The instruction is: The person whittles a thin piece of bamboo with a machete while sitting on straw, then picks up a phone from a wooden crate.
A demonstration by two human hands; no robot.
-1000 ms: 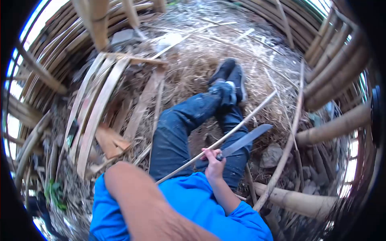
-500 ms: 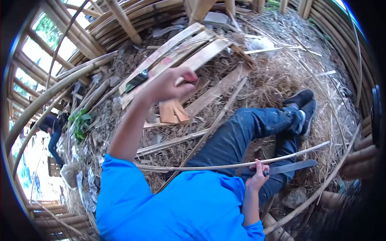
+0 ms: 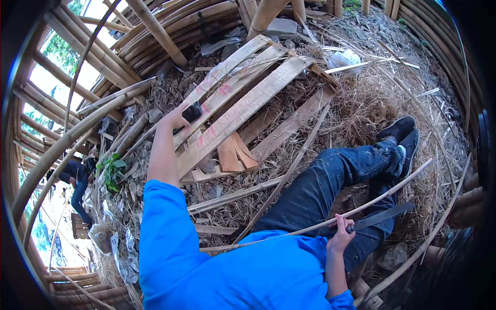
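Note:
My left hand (image 3: 172, 121) reaches to the near left end of a slatted wooden pallet (image 3: 245, 114), its fingers closed on the edge of a dark phone (image 3: 193, 111) there. Part of the phone is hidden behind the fingers. Beside my lap, my right hand (image 3: 340, 237) is wrapped round the handle of a machete (image 3: 383, 215), whose blade points right across my legs. A long, thin bamboo strip (image 3: 385, 194) is gripped in that same hand, bending over my thighs and running left past my shirt.
Split wood pieces (image 3: 235, 153) lie against the pallet. Dry shavings (image 3: 361, 106) and loose strips cover the ground near my shoes (image 3: 405, 137). Bamboo poles (image 3: 67, 142) form a frame at the left, where another person (image 3: 77, 181) bends over. A bamboo wall (image 3: 434, 49) stands at the right.
My left hand has come down and left from above the pallet to the phone and closed on it. My right hand keeps the machete and strip; the strip now slopes more steeply.

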